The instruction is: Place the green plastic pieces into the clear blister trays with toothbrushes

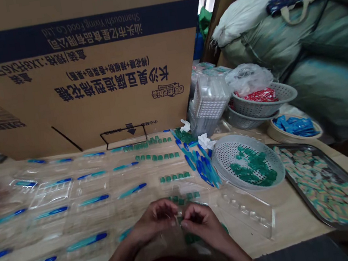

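Observation:
My left hand (153, 221) and my right hand (201, 226) meet low in the middle, their fingertips pinching a small plastic piece (179, 217), too small to identify. Green plastic pieces (190, 237) lie under my right hand. Transparent plastic trays (52, 192) spread across the table to the left, with several blue-and-teal plastic sticks (86, 242) lying in rows. Short rows of small green pieces (174, 177) sit just above my hands. A loose pile of blue-and-teal sticks (200, 165) lies further up and to the right.
A round white perforated strainer (218, 163) holds green pieces. On the right are a metal tray (319, 183) of multicoloured packets, stacked baskets (262, 99), and a round basket (291, 128) of blue packets. A cardboard box (87, 73) stands behind the table, with large stuffed sacks (310, 36) at the right.

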